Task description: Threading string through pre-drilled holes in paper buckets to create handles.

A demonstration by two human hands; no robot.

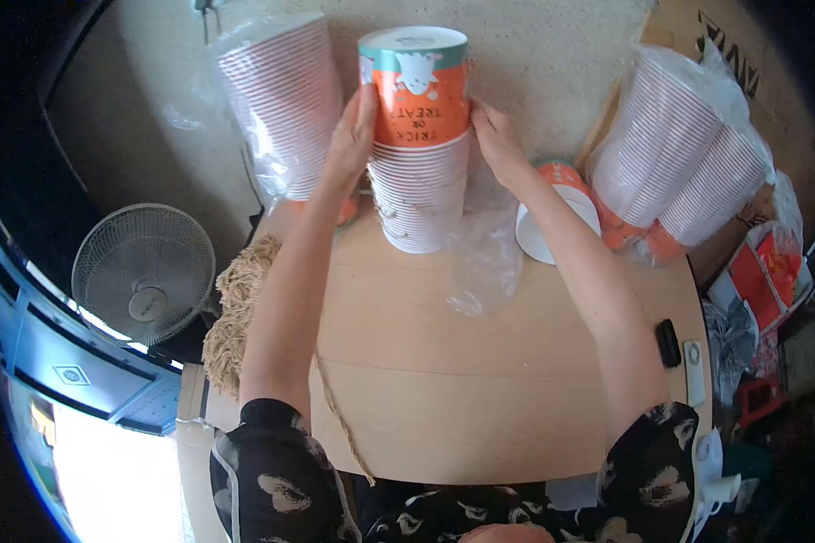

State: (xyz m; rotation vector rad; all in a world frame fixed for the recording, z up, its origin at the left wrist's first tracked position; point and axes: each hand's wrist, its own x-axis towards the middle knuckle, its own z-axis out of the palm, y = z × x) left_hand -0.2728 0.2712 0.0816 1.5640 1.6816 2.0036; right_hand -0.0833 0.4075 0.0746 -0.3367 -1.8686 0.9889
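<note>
A tall stack of paper cups stands upside down on the table, its top cup orange with a green band and a white ghost figure. My left hand is wrapped against the left side of that top cup, and my right hand presses its right side, so both hold it between them. A crumpled clear plastic bag lies right of the stack's foot. One orange paper cup rests on its side beyond my right forearm, its white opening toward me and partly covered by the arm.
Bagged cup stacks stand at the back left and back right. A bundle of tan twine lies along the left edge, one strand reaching the front. A fan is at the left; a small black object sits near the right edge.
</note>
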